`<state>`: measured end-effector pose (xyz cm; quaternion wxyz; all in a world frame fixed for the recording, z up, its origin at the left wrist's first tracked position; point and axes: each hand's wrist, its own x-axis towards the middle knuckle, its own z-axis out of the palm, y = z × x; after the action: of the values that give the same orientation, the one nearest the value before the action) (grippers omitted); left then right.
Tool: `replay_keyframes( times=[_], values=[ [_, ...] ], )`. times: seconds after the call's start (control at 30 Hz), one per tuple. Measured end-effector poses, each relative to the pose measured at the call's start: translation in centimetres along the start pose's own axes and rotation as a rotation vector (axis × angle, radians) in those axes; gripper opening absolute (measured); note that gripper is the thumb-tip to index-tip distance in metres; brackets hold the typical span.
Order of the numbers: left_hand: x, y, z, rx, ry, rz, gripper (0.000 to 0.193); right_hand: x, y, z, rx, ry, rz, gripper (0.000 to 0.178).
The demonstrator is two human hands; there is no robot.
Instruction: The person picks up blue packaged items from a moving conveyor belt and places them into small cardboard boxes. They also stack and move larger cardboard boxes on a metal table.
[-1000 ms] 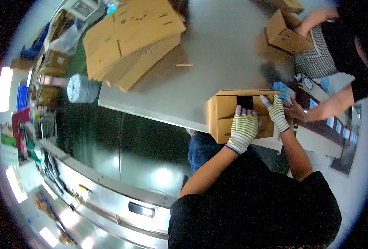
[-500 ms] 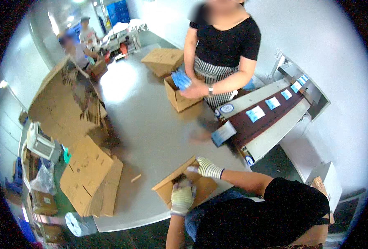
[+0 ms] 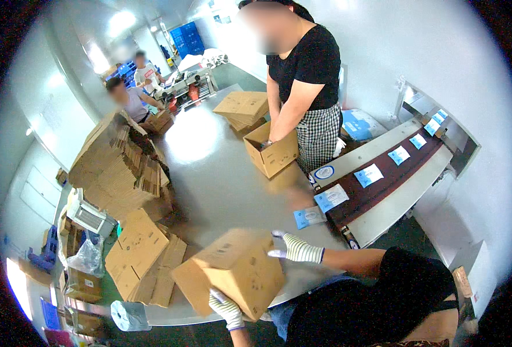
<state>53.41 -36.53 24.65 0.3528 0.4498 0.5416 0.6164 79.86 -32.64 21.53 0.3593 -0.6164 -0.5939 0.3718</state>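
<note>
Near the front of the table, a brown cardboard box [image 3: 247, 272] is tilted over, its closed sides towards me and a flap sticking out at the left. My left hand [image 3: 227, 309], in a striped knit glove, grips its lower near edge. At the box's right side is my right hand [image 3: 297, 248], in a matching glove, with fingers stretched and thumb apart; whether the fingertips touch the cardboard I cannot tell. Blue-and-white packets [image 3: 309, 218] lie at the conveyor's end, just beyond my right hand.
A conveyor [image 3: 383, 182] carrying several packets slopes in from the right. Across the table [image 3: 210, 191], a co-worker in black has both arms in another open box [image 3: 273, 156]. Flattened cartons [image 3: 134, 248] and a tall carton stack [image 3: 117, 162] stand left. Two people work farther back.
The box has been turned and tipped up, and my left hand has come out of it to its outside. The co-worker's packets have gone down into the other box. Packets have advanced along the conveyor.
</note>
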Motion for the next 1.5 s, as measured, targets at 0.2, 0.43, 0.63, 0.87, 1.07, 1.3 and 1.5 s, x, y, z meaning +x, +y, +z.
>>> replay_keyframes(
  times=[0.2,0.43,0.63,0.87,1.07,1.3,1.5],
  values=[
    [-2.5,-2.5,3.0,-0.794,0.083,-0.295,0.05,-0.8,-12.4,-6.0,-0.003,-0.068,-0.309,0.07],
    [-8.1,-16.8,5.5,-0.789,-0.136,-0.849,0.05,1.6,-8.8,-3.6,-0.589,-0.417,-0.39,0.063],
    [-10.4,-26.9,-2.1,0.74,-0.912,0.055,0.049,-2.1,-3.3,-0.3,-0.699,-0.487,-0.718,0.056],
    [-14.4,-16.3,-0.3,0.584,-0.061,-0.54,0.041,-5.6,5.1,-3.0,-0.831,-0.678,-0.988,0.044],
    [-10.4,2.9,7.3,1.533,-0.345,0.889,0.032,-1.4,5.2,-7.9,-0.695,-0.696,-1.239,0.045],
    [-10.2,-2.2,13.8,1.526,-1.232,0.659,0.02,-0.9,8.6,-11.9,-0.643,-0.473,-1.223,0.05],
    [-11.9,-5.6,16.4,1.383,-1.063,0.627,0.024,-7.2,8.6,-9.1,-0.824,-0.346,-1.058,0.026]
  ],
)
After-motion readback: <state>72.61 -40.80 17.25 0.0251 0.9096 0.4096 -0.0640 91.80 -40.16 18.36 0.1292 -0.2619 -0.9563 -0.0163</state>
